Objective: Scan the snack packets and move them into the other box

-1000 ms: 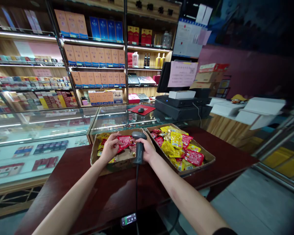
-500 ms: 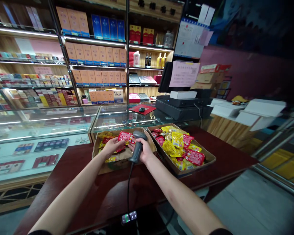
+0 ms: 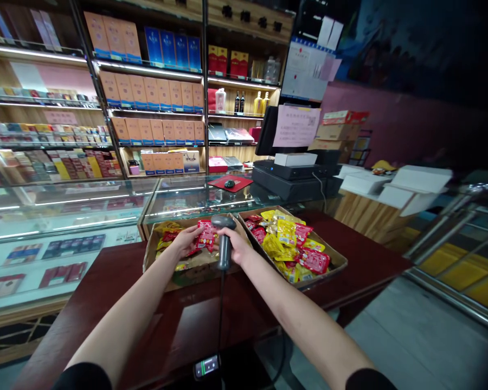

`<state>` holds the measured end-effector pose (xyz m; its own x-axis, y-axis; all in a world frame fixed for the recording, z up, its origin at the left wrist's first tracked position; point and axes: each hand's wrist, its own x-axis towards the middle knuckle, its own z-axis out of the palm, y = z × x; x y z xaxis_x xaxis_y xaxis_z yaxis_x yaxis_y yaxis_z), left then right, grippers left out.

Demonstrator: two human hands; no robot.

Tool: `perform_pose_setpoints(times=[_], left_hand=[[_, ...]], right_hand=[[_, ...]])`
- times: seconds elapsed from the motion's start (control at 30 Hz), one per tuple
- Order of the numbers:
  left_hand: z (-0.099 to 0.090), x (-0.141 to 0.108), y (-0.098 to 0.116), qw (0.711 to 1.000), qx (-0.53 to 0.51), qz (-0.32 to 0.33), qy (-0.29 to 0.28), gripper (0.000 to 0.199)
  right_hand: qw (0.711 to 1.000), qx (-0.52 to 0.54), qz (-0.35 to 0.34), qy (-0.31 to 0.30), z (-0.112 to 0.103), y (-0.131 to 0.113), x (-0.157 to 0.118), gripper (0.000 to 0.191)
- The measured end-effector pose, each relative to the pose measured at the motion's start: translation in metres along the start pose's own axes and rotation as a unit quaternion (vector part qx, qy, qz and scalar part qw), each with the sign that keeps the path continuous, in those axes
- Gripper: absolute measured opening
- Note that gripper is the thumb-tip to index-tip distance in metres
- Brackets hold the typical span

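Note:
Over the left cardboard box (image 3: 195, 279), my left hand (image 3: 185, 242) pinches the left edge of a red packet (image 3: 206, 235). My right hand (image 3: 236, 245) is wrapped round a dark barcode scanner (image 3: 224, 250), whose head lies beside the packet and whose cable hangs down. Some yellow and red packets lie in the left box, partly hidden by my left hand. To the right, a second cardboard box (image 3: 336, 266) is filled with yellow packets (image 3: 280, 248) and red packets (image 3: 314, 261).
Both boxes rest on a dark red table (image 3: 146, 325). Behind it are a glass display counter (image 3: 122, 214), a monitor with a paper sheet (image 3: 296, 125) and a mouse (image 3: 229, 184) on a red mat. A lit device (image 3: 206, 367) sits low in front.
The red packet has turned more upright and faces the view. The scanner has tilted to nearly vertical in my right hand. The whole view has shifted slightly.

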<state>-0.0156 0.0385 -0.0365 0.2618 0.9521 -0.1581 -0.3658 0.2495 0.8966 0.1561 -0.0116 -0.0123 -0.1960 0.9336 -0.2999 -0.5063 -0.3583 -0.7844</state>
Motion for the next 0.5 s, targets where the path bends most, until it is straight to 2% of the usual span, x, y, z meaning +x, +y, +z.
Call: perform_pose_setpoints(times=[0.1,0.23,0.37,0.43,0.5], left_hand=[[-0.001,-0.002,-0.003,0.998,0.043,-0.016,-0.038,0.034],[-0.004,-0.006,0.001,0.994,0.066,-0.066,-0.061,0.037],[-0.007,-0.004,0.004,0.996,0.065,-0.062,-0.026,0.04],[-0.01,0.0,0.004,0.996,0.074,-0.047,0.003,0.04],[-0.013,0.003,0.003,0.996,0.081,-0.032,0.029,0.04]], right_hand=[[0.998,-0.026,0.04,-0.032,-0.008,-0.009,0.004,0.014],[0.999,-0.032,0.018,-0.034,-0.01,-0.015,0.001,0.013],[0.993,-0.101,-0.055,0.016,-0.004,-0.015,-0.015,0.014],[0.991,-0.117,-0.065,0.009,0.002,-0.009,-0.031,0.015],[0.991,-0.124,-0.047,-0.019,0.008,0.001,-0.05,0.017]])
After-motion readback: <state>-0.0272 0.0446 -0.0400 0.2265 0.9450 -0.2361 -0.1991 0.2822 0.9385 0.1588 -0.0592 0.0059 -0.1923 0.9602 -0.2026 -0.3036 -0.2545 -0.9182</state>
